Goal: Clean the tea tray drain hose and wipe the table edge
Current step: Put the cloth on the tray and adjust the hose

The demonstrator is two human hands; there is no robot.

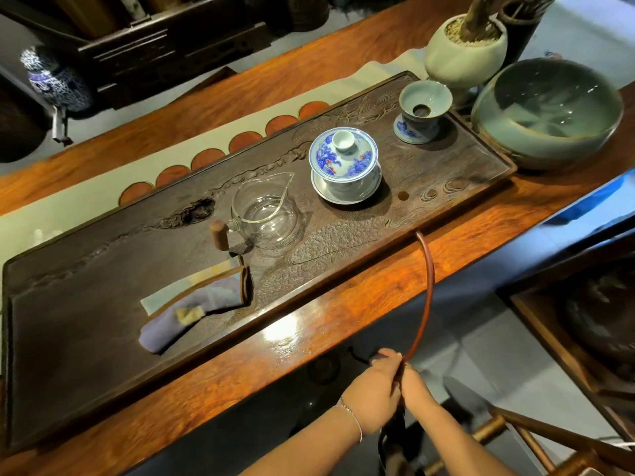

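Run the hose [427, 297] through your grip slowly, from the tray's [103, 338] near edge downward — keep it slack so it doesn't pull off its outlet at centre right. Both hands meet low in the frame, below the table edge [309, 324]: your left hand [372, 389] is closed around the hose, fingers curled tight; your right hand [414, 384] pinches it just beside (a dark cloth may be underneath, unclear). The folded cloth [192, 304] lies on the tray, lower left — unused.
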